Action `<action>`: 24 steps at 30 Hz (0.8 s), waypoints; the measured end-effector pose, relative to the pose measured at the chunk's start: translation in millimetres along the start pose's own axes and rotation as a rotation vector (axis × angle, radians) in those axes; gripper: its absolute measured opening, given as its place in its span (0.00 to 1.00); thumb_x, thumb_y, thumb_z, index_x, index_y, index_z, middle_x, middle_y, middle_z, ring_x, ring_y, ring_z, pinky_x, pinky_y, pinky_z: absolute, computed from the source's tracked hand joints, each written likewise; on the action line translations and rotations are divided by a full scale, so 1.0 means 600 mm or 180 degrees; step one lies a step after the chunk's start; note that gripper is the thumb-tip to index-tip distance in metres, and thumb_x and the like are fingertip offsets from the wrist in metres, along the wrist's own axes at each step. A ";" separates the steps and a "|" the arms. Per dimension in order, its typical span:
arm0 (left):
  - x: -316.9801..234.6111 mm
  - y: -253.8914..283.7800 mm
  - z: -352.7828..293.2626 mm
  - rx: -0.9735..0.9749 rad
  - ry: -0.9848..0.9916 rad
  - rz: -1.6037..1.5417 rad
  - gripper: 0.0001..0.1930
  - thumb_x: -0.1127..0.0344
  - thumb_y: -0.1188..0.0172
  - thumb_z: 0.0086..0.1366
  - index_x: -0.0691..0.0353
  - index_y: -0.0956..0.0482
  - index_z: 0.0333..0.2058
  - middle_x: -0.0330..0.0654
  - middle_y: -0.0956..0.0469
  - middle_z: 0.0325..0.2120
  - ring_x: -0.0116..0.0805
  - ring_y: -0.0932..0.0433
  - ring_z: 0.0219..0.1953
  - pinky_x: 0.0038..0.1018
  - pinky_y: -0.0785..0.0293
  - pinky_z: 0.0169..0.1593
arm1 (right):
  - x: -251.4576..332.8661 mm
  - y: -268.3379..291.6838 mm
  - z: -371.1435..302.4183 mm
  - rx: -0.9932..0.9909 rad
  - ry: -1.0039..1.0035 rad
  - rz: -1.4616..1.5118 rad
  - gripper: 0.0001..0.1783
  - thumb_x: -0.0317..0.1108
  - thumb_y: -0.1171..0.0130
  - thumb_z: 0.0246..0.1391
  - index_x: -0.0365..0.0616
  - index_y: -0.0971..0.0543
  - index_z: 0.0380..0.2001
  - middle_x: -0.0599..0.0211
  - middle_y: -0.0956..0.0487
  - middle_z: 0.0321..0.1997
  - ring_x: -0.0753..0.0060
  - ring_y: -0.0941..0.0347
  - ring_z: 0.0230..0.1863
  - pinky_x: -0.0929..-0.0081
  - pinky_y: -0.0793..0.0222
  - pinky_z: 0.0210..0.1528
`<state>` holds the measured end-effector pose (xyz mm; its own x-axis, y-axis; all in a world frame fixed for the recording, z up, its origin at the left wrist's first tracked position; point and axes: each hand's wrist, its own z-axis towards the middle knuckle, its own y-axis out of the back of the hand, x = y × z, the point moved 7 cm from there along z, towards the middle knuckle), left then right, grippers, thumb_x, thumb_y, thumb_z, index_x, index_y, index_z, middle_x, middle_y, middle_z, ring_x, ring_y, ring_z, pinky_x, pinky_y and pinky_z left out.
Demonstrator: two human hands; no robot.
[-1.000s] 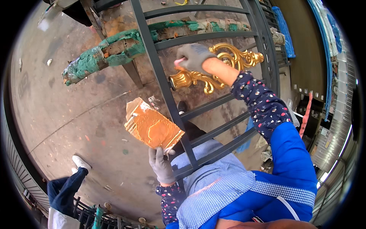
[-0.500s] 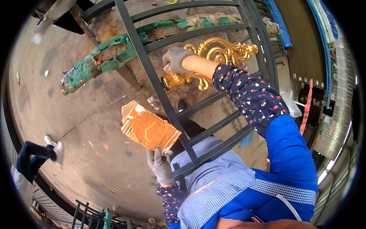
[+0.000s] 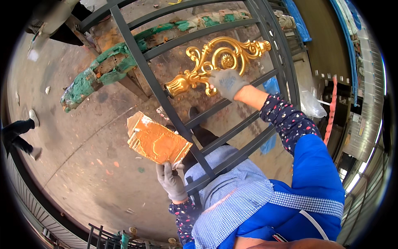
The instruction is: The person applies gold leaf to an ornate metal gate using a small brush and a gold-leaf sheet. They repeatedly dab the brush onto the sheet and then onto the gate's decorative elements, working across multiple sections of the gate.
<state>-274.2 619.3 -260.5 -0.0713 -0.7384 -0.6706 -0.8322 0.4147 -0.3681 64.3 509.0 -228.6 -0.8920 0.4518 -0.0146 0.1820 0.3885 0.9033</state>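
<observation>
My gloved left hand point(image 3: 172, 182) grips the lower edge of a torn cardboard piece point(image 3: 159, 141) coated in orange-gold paint, with ragged bare edges. My gloved right hand point(image 3: 229, 84) is closed at the lower side of a shiny gold scroll ornament point(image 3: 226, 61), with its fingertips near the curling leaves. Its fingers are bent under, so whatever they hold is hidden. The ornament, with a round rosette in its middle, sits between the bars of a dark grey metal frame point(image 3: 143, 66). The frame slants across in front of me and overlaps my apron.
A curved support point(image 3: 97, 81) wrapped in ragged green material stands beneath the frame. Someone else's legs point(image 3: 20, 128) are at the far left. Clear plastic point(image 3: 311, 104) and a pink strip point(image 3: 331, 110) hang at the right. More dark metal bars point(image 3: 103, 237) stand at the bottom.
My right hand has moved right and down along the ornament, from its left end toward its middle. My left hand still holds the cardboard. The other person's legs have shifted up and left.
</observation>
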 end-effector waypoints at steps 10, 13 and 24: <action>-0.001 -0.010 -0.007 -0.0037 0.0014 0.0006 0.16 0.64 0.50 0.75 0.64 0.29 0.56 0.39 0.21 0.37 0.26 0.24 0.32 0.26 0.25 0.36 | 0.034 -0.024 -0.034 -0.0169 0.0024 0.0134 0.02 0.35 0.40 0.53 0.52 0.21 0.31 0.66 0.24 0.36 0.62 0.21 0.37 0.64 0.25 0.36; 0.004 -0.011 -0.008 0.0028 -0.0015 -0.0091 0.15 0.65 0.51 0.75 0.64 0.29 0.56 0.38 0.22 0.37 0.25 0.23 0.33 0.26 0.25 0.36 | 0.016 -0.003 -0.052 -0.0503 -0.0210 0.0338 0.03 0.35 0.40 0.52 0.52 0.21 0.30 0.66 0.24 0.35 0.62 0.21 0.37 0.65 0.25 0.37; 0.001 -0.040 -0.011 0.0160 -0.0033 -0.0050 0.14 0.64 0.49 0.74 0.64 0.29 0.54 0.37 0.23 0.34 0.26 0.23 0.32 0.27 0.25 0.36 | -0.133 0.051 -0.075 -0.1731 -0.1069 0.1052 0.14 0.48 0.41 0.60 0.49 0.20 0.35 0.60 0.22 0.36 0.51 0.21 0.37 0.58 0.27 0.39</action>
<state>-258.0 605.3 -247.8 -0.0526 -0.7396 -0.6709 -0.8045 0.4294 -0.4103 122.6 448.9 -180.3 -0.6345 0.7333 0.2443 0.1104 -0.2269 0.9676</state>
